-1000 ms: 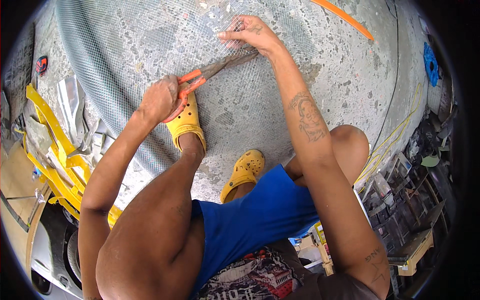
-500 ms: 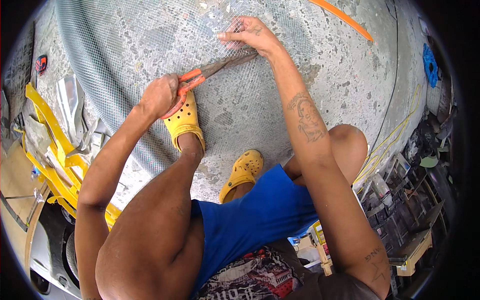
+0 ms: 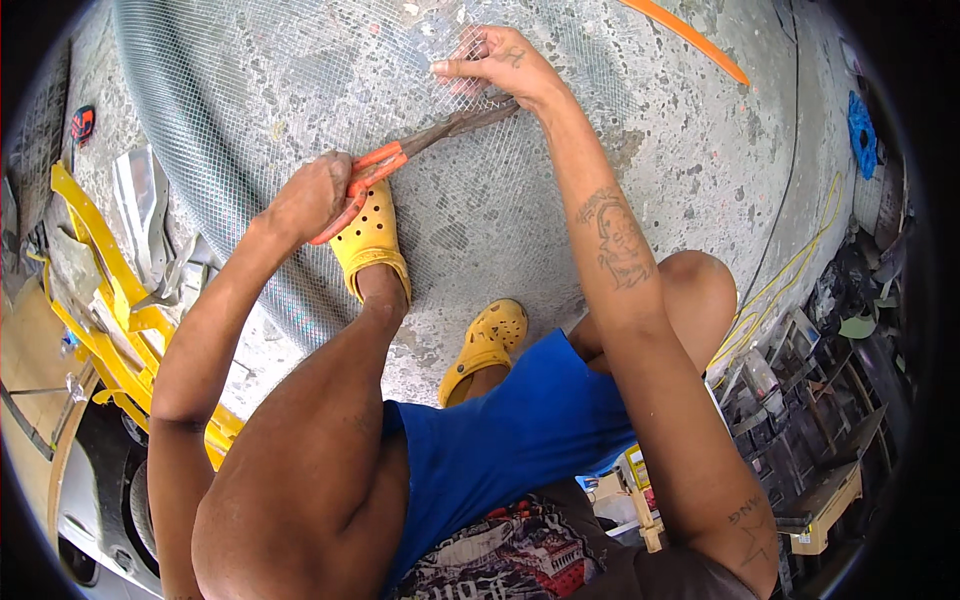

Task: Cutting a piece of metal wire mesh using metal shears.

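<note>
Work on the floor [image 3: 690, 170]: seems partway; some mesh sheet [image 3: 330, 100] is opened out, the rest wound in a roll [image 3: 190, 150], and no loose cut piece shows, so the work with the shears [image 3: 405, 155] looks unfinished
Floor finish: hard grey concrete, rough, pitted and stained
Mesh sheet: thin, see-through, a fine pale grid, spread in front of the feet
Roll: thick, rounded, grey-green, curving along the left
Orange strip [image 3: 690, 38]: smooth, narrow, curved, well apart from the shears
Shears: slanting across the mesh sheet, coated orange handles, dull dark metal blades, tips unclear beside the right wrist
Right hand [image 3: 505, 65]: thumb and fingers nearly together, lightly pinching mesh beyond the blades
Left hand [image 3: 318, 195]: closed around the orange handles
</note>
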